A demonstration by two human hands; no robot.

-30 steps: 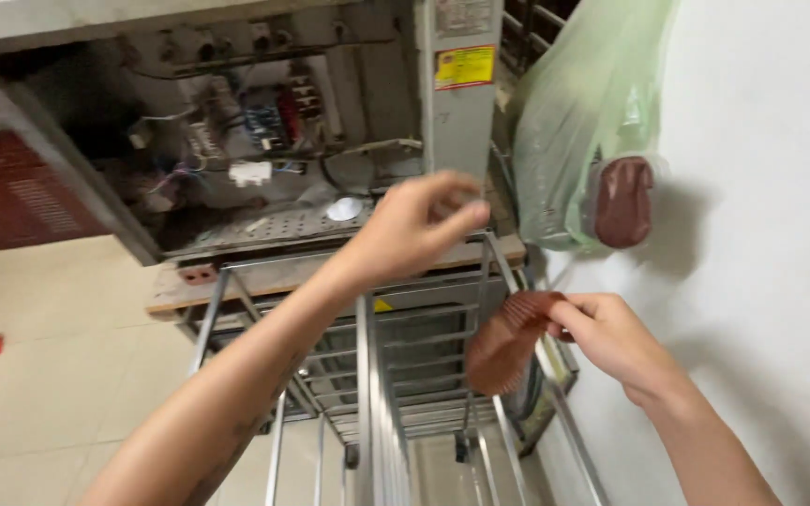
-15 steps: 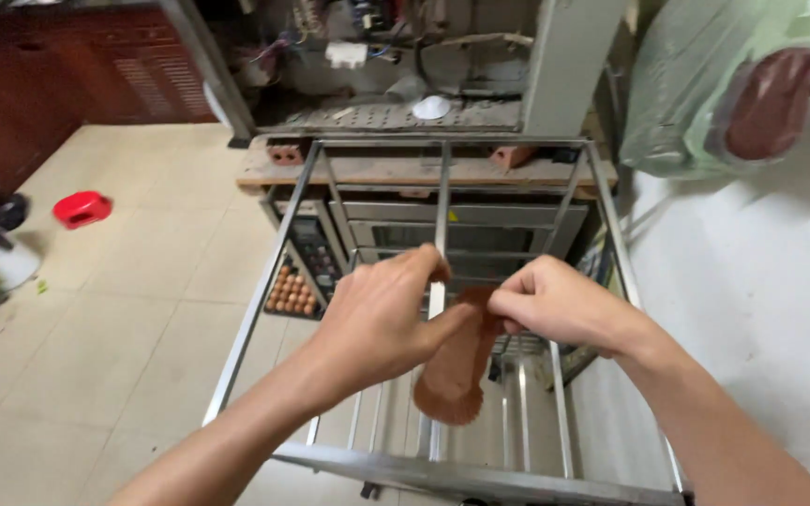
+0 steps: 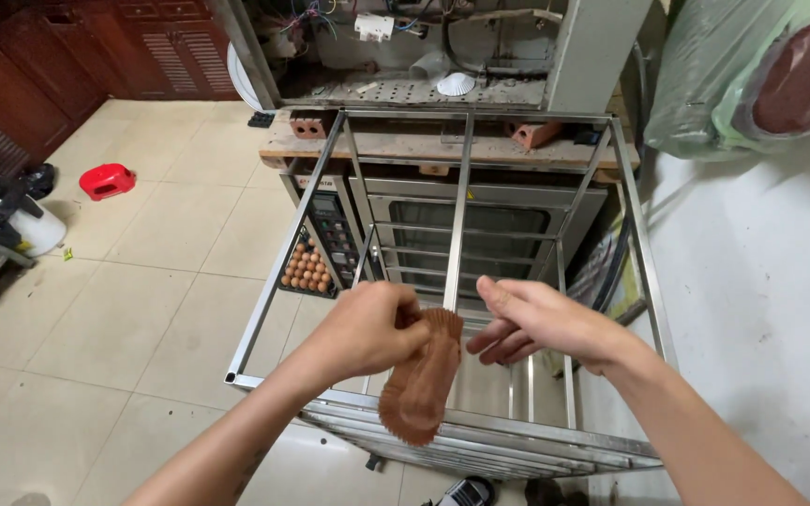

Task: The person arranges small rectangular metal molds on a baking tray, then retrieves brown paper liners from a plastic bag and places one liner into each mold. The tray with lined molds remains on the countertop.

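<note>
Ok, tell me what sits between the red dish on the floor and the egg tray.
Head view: only bare beige floor tiles lie between the red dish and the egg tray; nothing stands on that stretch.

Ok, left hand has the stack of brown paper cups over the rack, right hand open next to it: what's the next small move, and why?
Probably bring the right hand onto the top of the stack of brown paper cups and pinch off the end cup. The left hand already grips the stack near its upper end, the stack hangs tilted over the metal rack, and the right fingers are open and close beside it, holding nothing.
</note>
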